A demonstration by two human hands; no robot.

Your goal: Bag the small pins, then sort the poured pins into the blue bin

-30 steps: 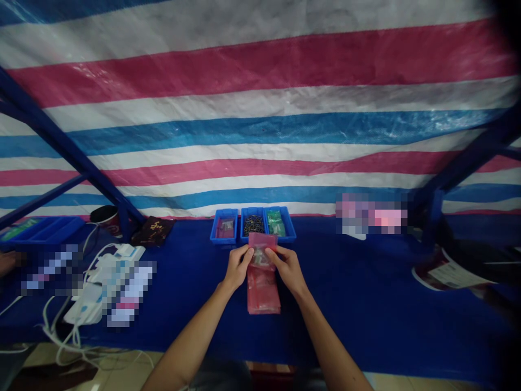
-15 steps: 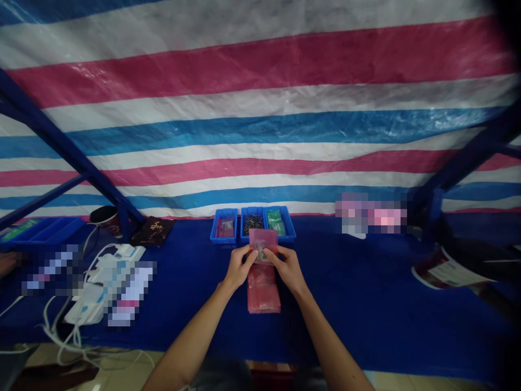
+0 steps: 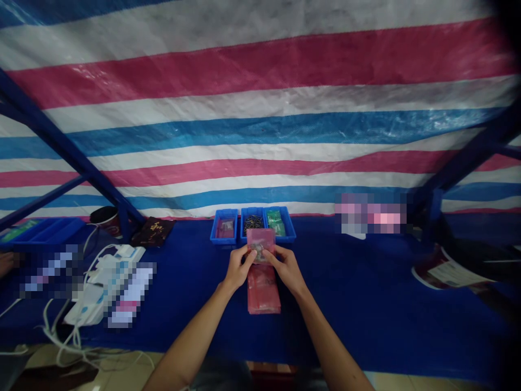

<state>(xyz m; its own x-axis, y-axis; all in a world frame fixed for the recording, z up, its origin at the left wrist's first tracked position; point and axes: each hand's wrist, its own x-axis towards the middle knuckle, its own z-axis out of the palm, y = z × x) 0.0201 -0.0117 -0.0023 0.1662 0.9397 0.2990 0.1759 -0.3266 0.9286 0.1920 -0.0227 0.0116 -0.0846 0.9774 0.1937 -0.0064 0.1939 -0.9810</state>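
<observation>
Since pinching both sides probably keeps it flat, you've got left hand [image 3: 238, 266] and right hand [image 3: 288, 266] nearly closed on the pink bag [image 3: 261, 238], just past the red stack [image 3: 264, 293], toward the counter's [image 3: 350, 304] back edge.

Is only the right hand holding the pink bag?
No, the left hand and the right hand both pinch the pink bag between thumb and fingers.
</observation>
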